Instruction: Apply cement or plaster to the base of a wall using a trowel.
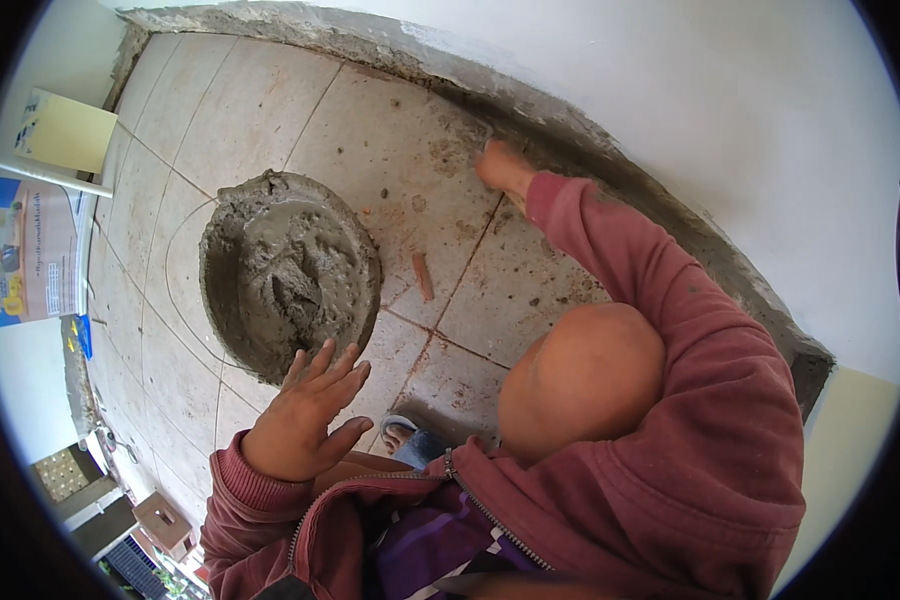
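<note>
Tiled floor (pixel 240 120) | mortar-filled basin (pixel 218 265) | reddish fragment (pixel 423 276) | scattered dark crumbs (pixel 384 193)

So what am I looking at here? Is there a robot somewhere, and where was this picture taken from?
No robot: these are a person's own bare hands. The one picture comes from a wide, round-lensed camera worn on the person's head, looking down; that is why straight edges bend.

On the tiled floor sits a round tub with wet grey mix in it, and to its right lies a small reddish piece. The left hand is open at the tub's near rim, holding nothing visible. The right hand reaches down near the foot of the wall; whether it holds something is too unclear to tell.
</note>
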Demonstrator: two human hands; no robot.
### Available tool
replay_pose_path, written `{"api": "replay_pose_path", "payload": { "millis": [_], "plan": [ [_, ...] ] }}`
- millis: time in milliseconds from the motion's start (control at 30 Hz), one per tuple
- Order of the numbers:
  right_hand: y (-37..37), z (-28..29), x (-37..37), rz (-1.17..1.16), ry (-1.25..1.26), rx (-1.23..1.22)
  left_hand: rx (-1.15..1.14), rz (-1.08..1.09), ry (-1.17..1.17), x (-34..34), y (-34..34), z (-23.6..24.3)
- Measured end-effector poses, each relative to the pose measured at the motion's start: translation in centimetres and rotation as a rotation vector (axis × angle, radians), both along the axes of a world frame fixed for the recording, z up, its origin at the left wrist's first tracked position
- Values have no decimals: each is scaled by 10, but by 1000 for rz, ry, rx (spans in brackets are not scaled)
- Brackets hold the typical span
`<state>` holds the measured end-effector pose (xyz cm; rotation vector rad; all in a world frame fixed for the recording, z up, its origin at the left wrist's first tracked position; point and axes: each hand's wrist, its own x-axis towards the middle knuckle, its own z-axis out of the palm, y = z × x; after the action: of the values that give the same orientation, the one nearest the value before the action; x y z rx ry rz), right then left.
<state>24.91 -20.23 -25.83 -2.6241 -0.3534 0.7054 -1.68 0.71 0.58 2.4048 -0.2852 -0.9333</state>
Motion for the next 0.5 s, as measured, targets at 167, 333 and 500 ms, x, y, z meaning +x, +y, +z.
{"api": "replay_pose_path", "payload": {
  "millis": [167, 333, 500],
  "plan": [
    [11, -37, 15, 2, 187, 312, 16, -2, 0, 5, -9, 0],
    [-8, 12, -40, -547, 289, 555, 44, 35, -15, -1, -8, 1],
    [-33, 26, -48, -128, -12, 176, 16, -34, -35, 3, -15, 6]
  ]
}}
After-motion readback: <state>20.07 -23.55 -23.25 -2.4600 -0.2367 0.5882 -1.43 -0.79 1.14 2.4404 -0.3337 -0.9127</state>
